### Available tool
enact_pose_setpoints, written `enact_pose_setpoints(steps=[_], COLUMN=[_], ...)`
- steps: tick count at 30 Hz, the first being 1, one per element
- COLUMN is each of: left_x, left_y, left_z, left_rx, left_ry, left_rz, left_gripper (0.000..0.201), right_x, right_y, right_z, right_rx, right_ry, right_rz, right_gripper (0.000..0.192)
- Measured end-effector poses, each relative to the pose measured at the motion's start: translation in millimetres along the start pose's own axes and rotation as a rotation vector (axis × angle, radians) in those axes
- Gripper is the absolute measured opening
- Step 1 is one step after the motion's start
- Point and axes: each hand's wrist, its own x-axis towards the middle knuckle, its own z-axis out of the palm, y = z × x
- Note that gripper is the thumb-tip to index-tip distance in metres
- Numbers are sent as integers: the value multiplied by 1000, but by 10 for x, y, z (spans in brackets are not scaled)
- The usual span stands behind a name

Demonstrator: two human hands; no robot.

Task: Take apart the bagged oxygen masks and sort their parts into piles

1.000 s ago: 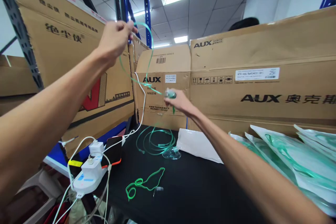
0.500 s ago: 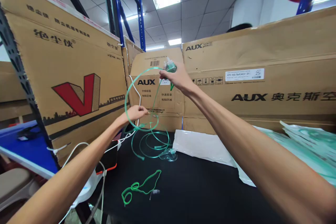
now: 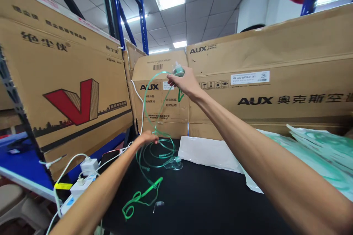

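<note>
My right hand (image 3: 187, 83) is raised in front of the cardboard, its fingers closed around a clear green oxygen mask (image 3: 178, 69). From it, thin green tubing (image 3: 154, 76) hangs in a long loop. Lower and to the left, my left hand (image 3: 147, 138) is closed at the tubing, just above the table; its fingertips are partly hidden. Below, more tubing lies in loose coils beside a second clear piece (image 3: 173, 163), which looks like a mask. A bright green elastic strap (image 3: 138, 196) and a small clear piece (image 3: 159, 203) rest nearer to me.
Cardboard panels (image 3: 275, 58) wall in the black table (image 3: 204, 198) at the back and left. White packaging (image 3: 208, 152) and bagged green tubing sets (image 3: 320, 147) lie at the right. A white power strip (image 3: 81, 187) with cables stands at the left edge.
My left hand has moved down toward the table, and the hanging loop has become longer and narrower. A tubing end now lies across the green strap. My right hand stays raised with the mask.
</note>
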Motion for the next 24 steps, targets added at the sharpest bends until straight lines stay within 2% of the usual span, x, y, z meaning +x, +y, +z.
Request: enact_pose_setpoints(steps=[2, 6, 9, 12, 15, 18, 21, 24], left_x=[3, -31, -103, -151, -151, -166, -259, -407], left_y=[48, 203, 379, 524, 564, 527, 501, 518], left_z=[-364, -1270, -1744, -1946, -2006, -2058, -2162, -2303], left_rx=[-25, -39, -2, 65, 159, 230, 262, 269], left_ry=[89, 274, 373, 455, 544, 620, 659, 643], left_rz=[-17, 4, 37, 66, 82, 101, 117, 121], left_gripper=[34, 33, 30, 30, 24, 27, 33, 41], right_x=[-28, -166, -319, -463, -550, -583, -618, -672], right_y=[66, 210, 295, 366, 431, 486, 523, 539], right_z=[-75, -149, -132, -116, -144, -200, -241, -247], right_rx=[-31, -101, -129, -138, -145, -138, -99, -42], right_ry=[7, -46, -143, -212, -225, -200, -194, -203], right_rz=[62, 229, 338, 408, 460, 500, 535, 551], right_gripper=[8, 5, 15, 19, 21, 22, 24, 25])
